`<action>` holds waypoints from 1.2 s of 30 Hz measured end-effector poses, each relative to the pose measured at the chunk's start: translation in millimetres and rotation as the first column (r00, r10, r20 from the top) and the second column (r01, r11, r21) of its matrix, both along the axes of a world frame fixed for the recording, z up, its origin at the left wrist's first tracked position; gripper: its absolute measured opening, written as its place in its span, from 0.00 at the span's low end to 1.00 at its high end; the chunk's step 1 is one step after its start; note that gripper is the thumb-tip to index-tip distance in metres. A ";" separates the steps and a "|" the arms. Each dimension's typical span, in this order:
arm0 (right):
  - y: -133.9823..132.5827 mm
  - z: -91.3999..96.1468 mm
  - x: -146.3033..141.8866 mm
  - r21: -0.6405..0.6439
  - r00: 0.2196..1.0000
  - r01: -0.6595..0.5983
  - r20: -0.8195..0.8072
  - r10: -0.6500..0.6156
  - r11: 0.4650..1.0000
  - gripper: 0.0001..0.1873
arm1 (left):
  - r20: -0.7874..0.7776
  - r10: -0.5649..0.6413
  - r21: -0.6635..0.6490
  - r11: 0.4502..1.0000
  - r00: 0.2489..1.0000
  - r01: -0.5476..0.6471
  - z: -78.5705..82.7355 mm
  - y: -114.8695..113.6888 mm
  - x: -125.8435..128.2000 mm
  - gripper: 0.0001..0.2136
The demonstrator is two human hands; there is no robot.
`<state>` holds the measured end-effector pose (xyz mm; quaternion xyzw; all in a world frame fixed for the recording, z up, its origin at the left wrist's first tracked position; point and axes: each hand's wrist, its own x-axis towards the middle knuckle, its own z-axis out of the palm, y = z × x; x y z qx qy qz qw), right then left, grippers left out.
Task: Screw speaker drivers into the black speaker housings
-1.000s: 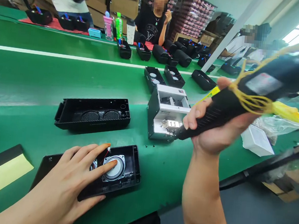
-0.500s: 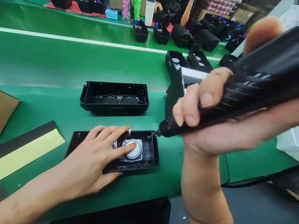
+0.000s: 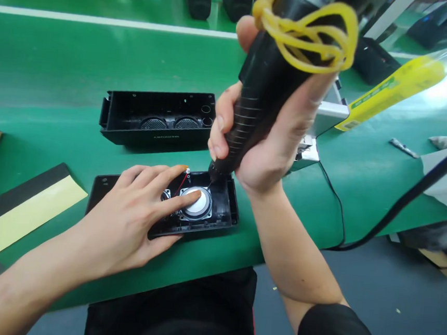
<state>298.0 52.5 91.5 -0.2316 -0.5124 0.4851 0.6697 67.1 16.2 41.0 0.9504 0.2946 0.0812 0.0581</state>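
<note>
A black speaker housing point(image 3: 223, 209) lies at the near edge of the green belt, with a round silver speaker driver point(image 3: 199, 204) seated in it. My left hand point(image 3: 133, 217) lies flat on the housing, fingers spread, two fingertips pressing on the driver. My right hand point(image 3: 267, 140) is wrapped round a black electric screwdriver point(image 3: 267, 72) held nearly upright. Its tip touches the driver's upper right corner. Yellow cord point(image 3: 309, 29) is wound round the tool's upper body.
A second open black housing point(image 3: 157, 117) lies just behind. A grey screw feeder box point(image 3: 329, 117) stands behind my right hand. A black cable point(image 3: 412, 194) runs off the belt's edge to the right. A black and yellow strip point(image 3: 20, 207) lies at left; more housings line the far side.
My right hand swung the screwdriver from the screw feeder over to the housing, turned it upright and set its tip on the driver's corner. The left hand kept pressing the driver.
</note>
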 end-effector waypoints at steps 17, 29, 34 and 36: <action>4.1 -18.4 -14.4 -0.024 0.999 0.040 0.032 -0.040 0.999 0.37 | 0.004 -0.025 0.048 0.999 1.000 0.025 0.0 1.8 1.2 0.26; -8.4 -27.3 -17.8 -0.040 0.985 -0.163 0.053 0.165 0.986 0.26 | -0.022 -0.009 0.041 0.999 1.000 0.010 2.4 -1.2 5.8 0.27; -9.8 -29.9 -15.2 -0.091 0.987 -0.149 0.043 0.153 0.985 0.31 | -0.011 -0.003 0.045 0.999 1.000 0.004 1.4 -0.8 8.0 0.28; -10.4 -31.5 -16.7 -0.082 0.986 -0.151 0.057 0.156 0.985 0.30 | -0.009 0.005 0.039 0.999 1.000 -0.004 0.7 -1.0 8.9 0.29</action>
